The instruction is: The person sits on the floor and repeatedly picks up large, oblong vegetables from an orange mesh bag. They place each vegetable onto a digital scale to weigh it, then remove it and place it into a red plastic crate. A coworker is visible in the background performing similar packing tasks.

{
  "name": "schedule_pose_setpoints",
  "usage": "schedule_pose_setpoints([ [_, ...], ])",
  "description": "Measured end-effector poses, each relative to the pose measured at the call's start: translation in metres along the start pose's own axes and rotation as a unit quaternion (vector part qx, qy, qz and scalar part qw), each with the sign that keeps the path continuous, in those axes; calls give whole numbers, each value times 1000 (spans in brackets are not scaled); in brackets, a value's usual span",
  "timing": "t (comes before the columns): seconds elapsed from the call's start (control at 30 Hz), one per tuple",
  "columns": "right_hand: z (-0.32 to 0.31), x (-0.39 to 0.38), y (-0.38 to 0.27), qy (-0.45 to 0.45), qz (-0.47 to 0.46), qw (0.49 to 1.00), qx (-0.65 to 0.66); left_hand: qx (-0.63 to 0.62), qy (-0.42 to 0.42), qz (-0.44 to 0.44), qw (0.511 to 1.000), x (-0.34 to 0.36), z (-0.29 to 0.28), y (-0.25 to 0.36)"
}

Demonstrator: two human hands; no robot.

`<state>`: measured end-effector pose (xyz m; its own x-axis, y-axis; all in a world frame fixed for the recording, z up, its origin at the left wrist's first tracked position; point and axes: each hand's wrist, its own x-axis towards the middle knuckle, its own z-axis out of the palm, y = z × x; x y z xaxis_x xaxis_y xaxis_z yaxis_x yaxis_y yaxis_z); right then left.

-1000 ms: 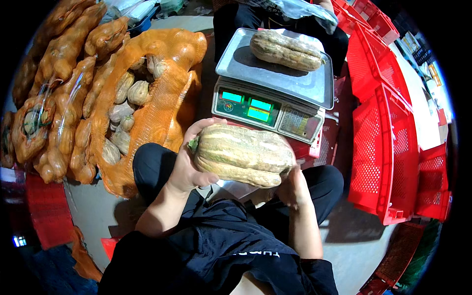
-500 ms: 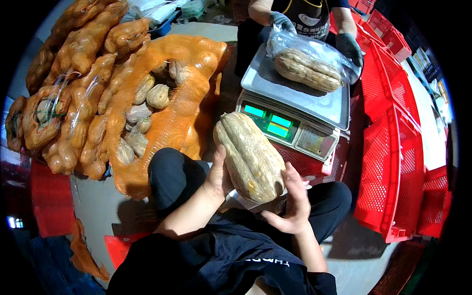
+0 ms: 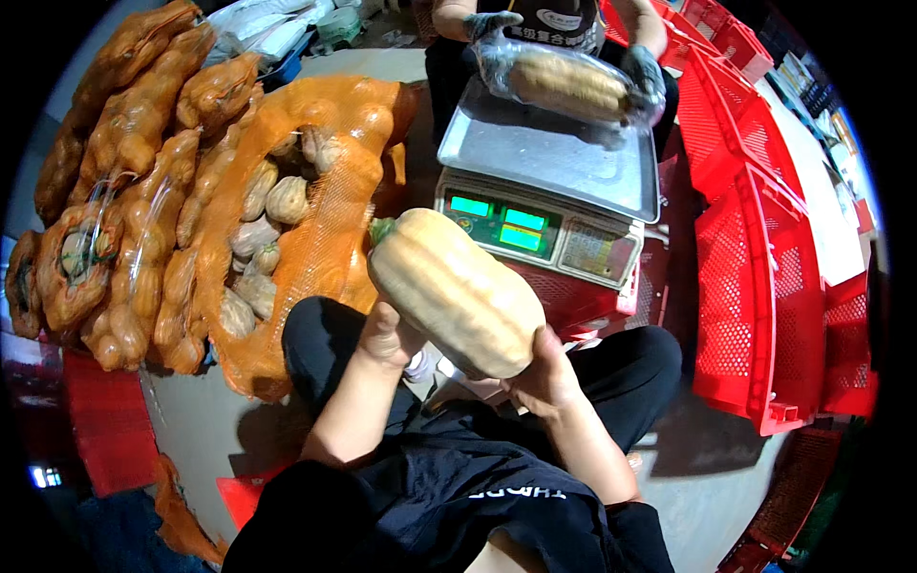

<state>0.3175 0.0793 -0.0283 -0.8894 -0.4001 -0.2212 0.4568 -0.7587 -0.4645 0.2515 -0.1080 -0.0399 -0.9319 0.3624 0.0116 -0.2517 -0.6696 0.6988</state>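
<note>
A thick tan butternut squash with pale ribs is held in front of me, tilted, its green stem end toward the upper left. My left hand supports its near left side, thumb showing and the other fingers tucked underneath. At the lower right end, my right hand grips the squash, fingers partly hidden below it. Just beyond is a digital scale with lit green displays. Over its metal pan a co-worker's gloved hands lift another squash wrapped in a clear plastic bag.
To the left lies an opened orange mesh sack with several squashes showing through its hole. More filled mesh sacks are piled beyond it. Red plastic crates line the right side. The scale rests on a red crate.
The squash in my hands has been turned to show a smoother, paler side and its stem; my right hand has closed on its end. The co-worker has raised the bagged squash off the scale.
</note>
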Motion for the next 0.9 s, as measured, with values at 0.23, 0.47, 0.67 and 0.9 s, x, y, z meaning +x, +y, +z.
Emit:
schedule_pose_setpoints([
  [0.23,-43,-26,-22,85,-116,883,-446,-9,72,-158,985,-34,-15,-19],
  [0.47,-47,-3,-105,49,-244,712,-657,203,2,-69,977,39,22,5],
  [0.67,-39,78,-223,28,-365,585,-724,431,-57,80,897,192,34,16],
  [0.9,-75,119,-251,29,-334,561,-757,585,-39,42,809,247,7,-6],
])
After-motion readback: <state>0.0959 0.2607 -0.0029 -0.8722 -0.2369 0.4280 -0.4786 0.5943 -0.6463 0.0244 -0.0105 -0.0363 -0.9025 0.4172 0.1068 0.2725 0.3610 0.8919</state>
